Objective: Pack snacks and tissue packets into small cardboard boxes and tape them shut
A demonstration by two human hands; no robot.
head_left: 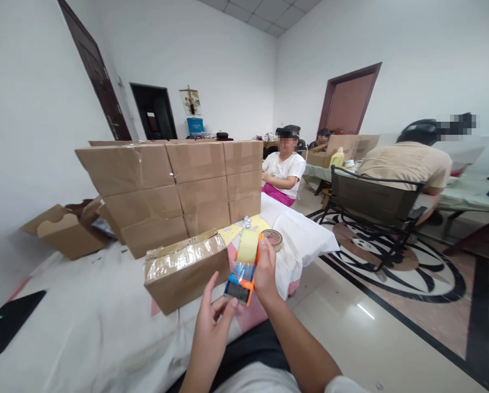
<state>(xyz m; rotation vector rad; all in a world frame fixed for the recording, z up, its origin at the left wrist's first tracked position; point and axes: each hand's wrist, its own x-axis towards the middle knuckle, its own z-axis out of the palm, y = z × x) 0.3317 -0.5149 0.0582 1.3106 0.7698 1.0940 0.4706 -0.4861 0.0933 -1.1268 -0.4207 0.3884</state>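
My right hand [265,267] grips an orange and blue tape dispenser [239,275] by its right side, with a wide pale roll of tape in it. My left hand [215,316] is at the dispenser's lower end, thumb and a fingertip pinched at its edge, index finger raised; whether they hold a tape end does not show. Left of the dispenser lies a closed cardboard box [189,273] with shiny clear tape along its top. Just beyond my right hand, a roll of brown tape [272,240] lies on the table.
Stacked cardboard boxes [178,185] stand across the far side of the cloth-covered table [96,338]. An open carton [70,232] is at the left, a black flat object [10,325] nearer. A person [283,169] sits beyond the table; another sits on a chair [371,199] at right.
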